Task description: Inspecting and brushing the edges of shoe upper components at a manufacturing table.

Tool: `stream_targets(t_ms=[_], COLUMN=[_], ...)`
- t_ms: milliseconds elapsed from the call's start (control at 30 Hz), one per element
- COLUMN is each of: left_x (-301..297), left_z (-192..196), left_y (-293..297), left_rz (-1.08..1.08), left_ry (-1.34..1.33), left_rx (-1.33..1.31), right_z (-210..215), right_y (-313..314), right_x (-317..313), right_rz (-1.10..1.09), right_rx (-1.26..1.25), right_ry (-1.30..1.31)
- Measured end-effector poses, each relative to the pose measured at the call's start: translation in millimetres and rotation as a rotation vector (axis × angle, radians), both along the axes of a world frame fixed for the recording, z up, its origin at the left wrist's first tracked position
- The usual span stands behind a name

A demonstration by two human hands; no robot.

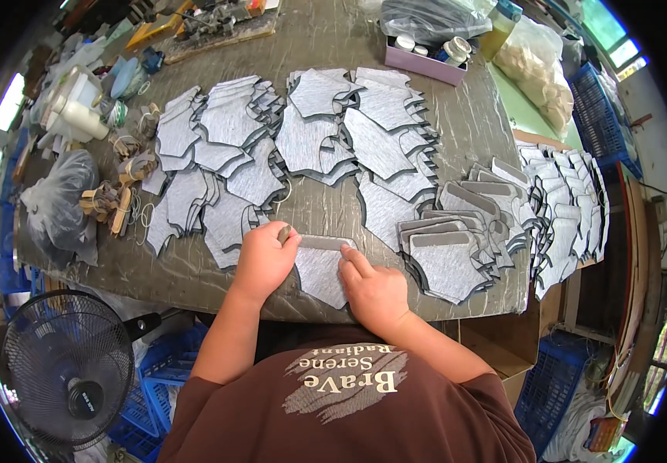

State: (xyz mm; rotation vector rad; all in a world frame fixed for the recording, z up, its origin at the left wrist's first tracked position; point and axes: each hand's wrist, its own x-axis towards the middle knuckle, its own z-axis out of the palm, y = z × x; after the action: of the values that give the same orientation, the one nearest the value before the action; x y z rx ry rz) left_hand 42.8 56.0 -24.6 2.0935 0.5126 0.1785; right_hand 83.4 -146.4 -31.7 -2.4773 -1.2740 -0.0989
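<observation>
A grey cut fabric piece (321, 275) with a darker strip (324, 242) along its far edge lies flat in front of me, at the table's near side. My left hand (266, 261) is closed around a small brownish stick-like tool (284, 234) at the strip's left end. On the piece's right edge rests my right hand (374, 295), fingers stretched out and their tips at the strip's right corner. Close to the right, similar pieces with dark strips (448, 255) overlap in a fanned pile. Beyond my hands, overlapping stacks of plain grey pieces (310, 139) spread over the table.
Bundles of wooden sticks (121, 212) and a clear plastic bag (63, 201) lie at the left. A purple box (426, 65) with jars stands at the back. More pieces (569, 208) lie beyond the right edge. A black fan (71, 370) stands at lower left.
</observation>
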Motion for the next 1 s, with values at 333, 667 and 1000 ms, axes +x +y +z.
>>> stream_targets(t_ms=[333,667,1000], left_x=[-11.4,50.7,154.8], left_z=[16.7,31.3,15.7], left_y=[-7.4,-37.4,-62.2], left_rz=[0.052,-0.372,-0.816], left_ry=[0.002,-0.241,-0.152], left_rx=[-0.440,0.194,0.513], right_z=[1.8,57.3,22.0], right_y=[-12.1,-90.1,-93.2], right_x=[0.4,22.2,24.6], right_rz=[-0.233,-0.579,-0.517], right_rx=[0.513,0.166,0.170], right_ry=[0.177,-0.021,-0.033])
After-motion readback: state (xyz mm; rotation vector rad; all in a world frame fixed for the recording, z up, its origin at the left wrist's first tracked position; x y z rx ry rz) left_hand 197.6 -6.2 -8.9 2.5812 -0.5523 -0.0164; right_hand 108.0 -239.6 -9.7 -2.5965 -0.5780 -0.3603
